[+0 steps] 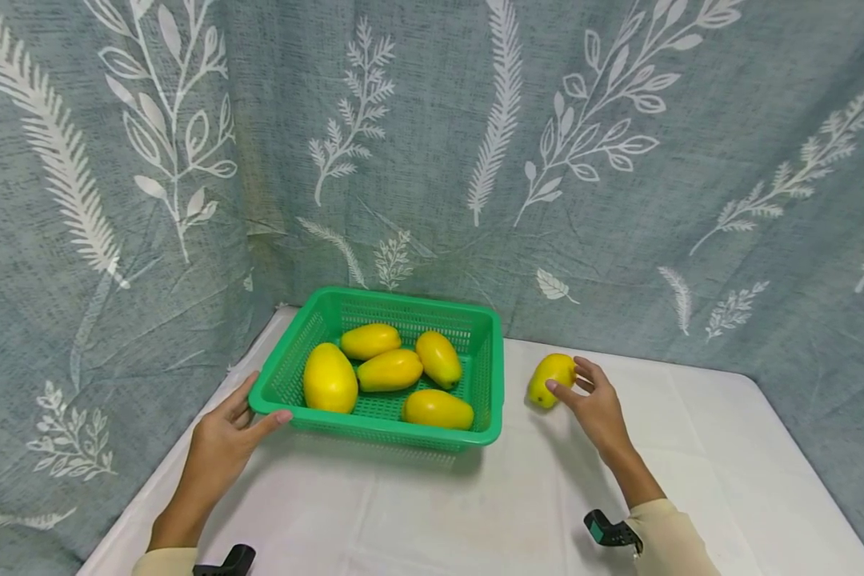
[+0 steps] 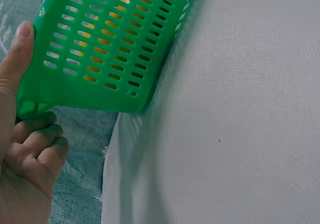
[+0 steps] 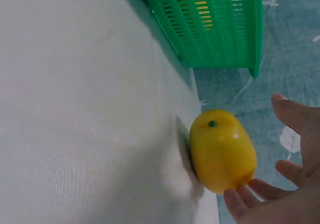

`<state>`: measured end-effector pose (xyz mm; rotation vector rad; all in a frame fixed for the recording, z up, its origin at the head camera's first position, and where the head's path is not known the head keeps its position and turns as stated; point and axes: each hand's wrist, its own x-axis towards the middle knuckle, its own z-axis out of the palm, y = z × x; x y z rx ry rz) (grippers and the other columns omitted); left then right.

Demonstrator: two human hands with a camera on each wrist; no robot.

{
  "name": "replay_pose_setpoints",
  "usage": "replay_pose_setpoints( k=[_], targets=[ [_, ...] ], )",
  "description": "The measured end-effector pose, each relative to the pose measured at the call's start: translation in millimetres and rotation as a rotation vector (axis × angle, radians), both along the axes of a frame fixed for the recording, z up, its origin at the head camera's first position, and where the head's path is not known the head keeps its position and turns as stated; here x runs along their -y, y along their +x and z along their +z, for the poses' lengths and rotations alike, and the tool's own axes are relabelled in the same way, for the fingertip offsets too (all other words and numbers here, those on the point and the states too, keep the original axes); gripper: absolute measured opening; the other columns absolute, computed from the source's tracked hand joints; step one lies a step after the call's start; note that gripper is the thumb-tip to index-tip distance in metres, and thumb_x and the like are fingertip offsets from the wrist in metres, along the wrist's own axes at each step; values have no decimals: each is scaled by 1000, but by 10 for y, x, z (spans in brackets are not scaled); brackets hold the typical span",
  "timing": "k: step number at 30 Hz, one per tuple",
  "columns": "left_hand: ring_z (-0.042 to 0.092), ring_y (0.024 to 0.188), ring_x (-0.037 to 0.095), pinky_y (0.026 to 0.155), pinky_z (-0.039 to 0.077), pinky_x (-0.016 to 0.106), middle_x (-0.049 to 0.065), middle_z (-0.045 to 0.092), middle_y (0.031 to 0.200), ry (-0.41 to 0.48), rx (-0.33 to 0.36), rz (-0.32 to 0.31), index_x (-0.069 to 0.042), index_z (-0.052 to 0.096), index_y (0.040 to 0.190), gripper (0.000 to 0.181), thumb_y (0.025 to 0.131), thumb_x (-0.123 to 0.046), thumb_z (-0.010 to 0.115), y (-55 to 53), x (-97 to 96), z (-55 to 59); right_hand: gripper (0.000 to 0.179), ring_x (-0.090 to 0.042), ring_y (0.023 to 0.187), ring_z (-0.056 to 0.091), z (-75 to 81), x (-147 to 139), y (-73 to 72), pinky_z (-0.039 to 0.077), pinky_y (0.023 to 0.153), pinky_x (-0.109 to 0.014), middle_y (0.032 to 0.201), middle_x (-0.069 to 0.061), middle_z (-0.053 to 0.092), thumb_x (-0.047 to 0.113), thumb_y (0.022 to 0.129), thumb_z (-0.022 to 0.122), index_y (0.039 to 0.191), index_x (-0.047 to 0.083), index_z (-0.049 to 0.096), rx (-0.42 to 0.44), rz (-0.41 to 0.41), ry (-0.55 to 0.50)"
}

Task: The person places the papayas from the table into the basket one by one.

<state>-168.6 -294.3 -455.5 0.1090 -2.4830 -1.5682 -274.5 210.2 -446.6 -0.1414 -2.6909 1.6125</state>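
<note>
A green plastic basket (image 1: 396, 430) with slotted walls stands on the white-covered table, holding several yellow mango-like fruits (image 1: 330, 379). My left hand (image 1: 218, 440) grips its near left corner; in the left wrist view the thumb lies along the rim and the other fingers curl by the corner. Right of the basket, a single yellow mango-like fruit (image 1: 550, 382) lies on the cloth. Around it reaches my right hand (image 1: 599, 410), fingers spread. In the right wrist view some fingertips touch the lower end of that fruit (image 3: 222, 151), while the thumb stays apart from it.
A blue-grey curtain (image 1: 418, 144) with white leaf prints hangs behind and along the sides of the table. White cloth (image 1: 403, 520) covers the tabletop. The basket's far side stands close to the curtain. A dark device sits at each wrist.
</note>
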Motion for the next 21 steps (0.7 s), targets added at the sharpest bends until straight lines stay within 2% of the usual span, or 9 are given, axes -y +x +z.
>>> replay_pose_setpoints(
  k=[5,12,21],
  targets=[
    [43,146,44,85,47,1,29,35,164,10,2,1,-2,26,167,91,98,-29,80,-9,1,2,85,-41,154,37,-50,5,-66,36,123,-59,168,-21,36,40,100,76,166,9,33,1,6,13],
    [43,146,42,84,46,0,27,35,165,12,17,12,-6,26,168,91,99,-29,79,-5,-1,-3,84,-42,154,36,-84,56,-120,37,123,-59,170,-20,33,39,100,76,165,7,34,14,26,18],
    [45,144,42,84,46,0,28,36,164,-12,-2,16,-5,28,167,91,98,-29,80,2,7,-7,76,-48,152,37,-151,185,-183,37,122,-60,168,-23,35,23,99,77,161,2,38,6,66,32]
  ],
)
